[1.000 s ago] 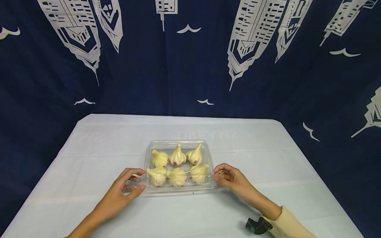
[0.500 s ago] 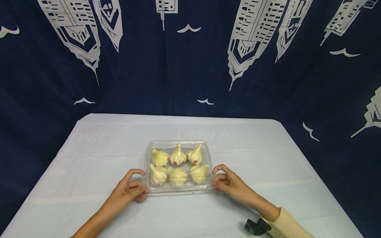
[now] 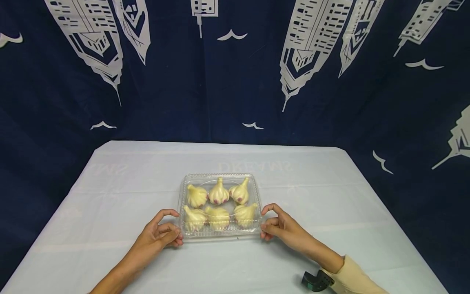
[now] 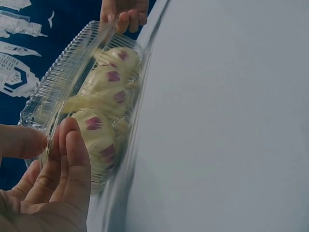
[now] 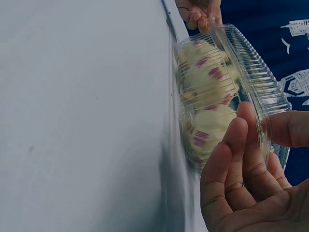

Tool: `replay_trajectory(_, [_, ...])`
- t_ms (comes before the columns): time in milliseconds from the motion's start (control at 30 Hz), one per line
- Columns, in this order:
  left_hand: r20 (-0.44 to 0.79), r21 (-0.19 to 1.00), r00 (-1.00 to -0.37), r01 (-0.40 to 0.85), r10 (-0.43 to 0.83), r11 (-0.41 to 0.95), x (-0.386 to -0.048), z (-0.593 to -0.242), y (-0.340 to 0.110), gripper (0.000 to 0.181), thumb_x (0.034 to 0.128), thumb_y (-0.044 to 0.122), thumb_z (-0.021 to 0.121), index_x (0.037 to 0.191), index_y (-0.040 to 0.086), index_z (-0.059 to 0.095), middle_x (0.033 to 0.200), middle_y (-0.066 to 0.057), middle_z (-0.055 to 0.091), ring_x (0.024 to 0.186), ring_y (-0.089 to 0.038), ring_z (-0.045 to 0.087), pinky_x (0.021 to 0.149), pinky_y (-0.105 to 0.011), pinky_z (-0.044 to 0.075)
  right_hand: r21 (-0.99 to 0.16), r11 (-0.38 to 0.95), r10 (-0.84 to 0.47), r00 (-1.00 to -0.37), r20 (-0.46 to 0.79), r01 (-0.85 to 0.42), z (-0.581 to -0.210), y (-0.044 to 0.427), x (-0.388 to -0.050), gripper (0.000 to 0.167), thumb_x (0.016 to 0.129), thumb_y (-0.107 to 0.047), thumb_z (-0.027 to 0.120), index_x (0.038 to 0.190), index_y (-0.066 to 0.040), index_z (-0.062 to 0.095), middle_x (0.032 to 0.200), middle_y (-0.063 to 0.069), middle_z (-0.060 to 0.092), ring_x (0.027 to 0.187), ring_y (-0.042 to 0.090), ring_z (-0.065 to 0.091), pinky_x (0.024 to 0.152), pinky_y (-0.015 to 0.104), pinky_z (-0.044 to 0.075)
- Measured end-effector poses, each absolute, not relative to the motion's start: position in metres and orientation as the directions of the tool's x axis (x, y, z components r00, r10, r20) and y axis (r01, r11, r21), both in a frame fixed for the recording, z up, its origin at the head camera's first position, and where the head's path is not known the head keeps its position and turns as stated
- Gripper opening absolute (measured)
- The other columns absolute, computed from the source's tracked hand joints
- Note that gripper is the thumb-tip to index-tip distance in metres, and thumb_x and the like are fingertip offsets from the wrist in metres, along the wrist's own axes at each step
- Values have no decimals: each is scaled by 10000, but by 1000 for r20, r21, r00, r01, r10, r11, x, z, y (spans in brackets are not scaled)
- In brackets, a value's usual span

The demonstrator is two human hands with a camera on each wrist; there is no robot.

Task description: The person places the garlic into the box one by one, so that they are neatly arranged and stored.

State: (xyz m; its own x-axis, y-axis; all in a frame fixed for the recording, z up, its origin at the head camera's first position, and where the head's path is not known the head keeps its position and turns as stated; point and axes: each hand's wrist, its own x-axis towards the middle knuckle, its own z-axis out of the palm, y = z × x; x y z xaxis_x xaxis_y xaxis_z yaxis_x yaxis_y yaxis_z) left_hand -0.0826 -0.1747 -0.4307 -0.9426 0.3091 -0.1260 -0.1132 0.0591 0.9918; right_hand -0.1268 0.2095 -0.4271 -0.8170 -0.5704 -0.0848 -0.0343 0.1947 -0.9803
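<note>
A clear plastic clamshell box (image 3: 227,233) with its lid down sits on the white table. Several pale garlic bulbs (image 3: 218,192) with purple patches lie inside in two rows. At the box's left side, my left hand (image 3: 157,235) pinches the rim between thumb and fingers. My right hand (image 3: 284,228) pinches the rim on the opposite side in the same way. In the left wrist view, the thumb (image 4: 21,141) and fingertips meet across the rim. The right wrist view has the right thumb (image 5: 289,128) and fingers on the ridged edge.
White cloth covers the table (image 3: 128,183), with faint lettering towards its far edge. Behind it hangs a dark blue curtain (image 3: 235,81) printed with white buildings and waves. A black wrist device (image 3: 317,281) sits by the right sleeve.
Both hands have gone from lying beside the box with loosely bent fingers to pinching its rim. The lid's near edge has shifted slightly; the box stays in place.
</note>
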Motion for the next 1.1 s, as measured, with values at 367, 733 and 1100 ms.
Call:
replay_trajectory(367, [-148, 988, -938, -155, 312, 3, -82, -432, -175, 540, 996, 142, 626, 1424, 40, 312, 982, -122, 667, 910, -241, 691, 869, -346, 586, -981, 194, -557, -822, -123, 15, -426, 210, -126, 385, 1018, -158, 591, 1274, -17, 340, 849, 54, 683, 812, 200, 656, 769, 320, 570])
replay_trajectory(733, [-148, 988, -938, -155, 313, 0, -81, -435, -177, 546, 993, 141, 630, 1430, 43, 316, 997, -156, 678, 916, -262, 694, 865, -342, 588, -980, 193, -550, -824, -138, 35, -428, 211, -125, 393, 1020, -184, 590, 1286, -32, 343, 852, 38, 683, 800, 195, 638, 767, 337, 565])
replay_trajectory(1100, [-142, 988, -938, -155, 317, -15, -81, -436, -177, 551, 990, 119, 630, 1430, 33, 309, 989, -135, 688, 893, -232, 692, 857, -338, 588, -988, 150, -553, -825, -118, 41, -426, 207, -123, 369, 1019, -143, 584, 1265, -26, 336, 851, 32, 685, 802, 164, 643, 774, 285, 556])
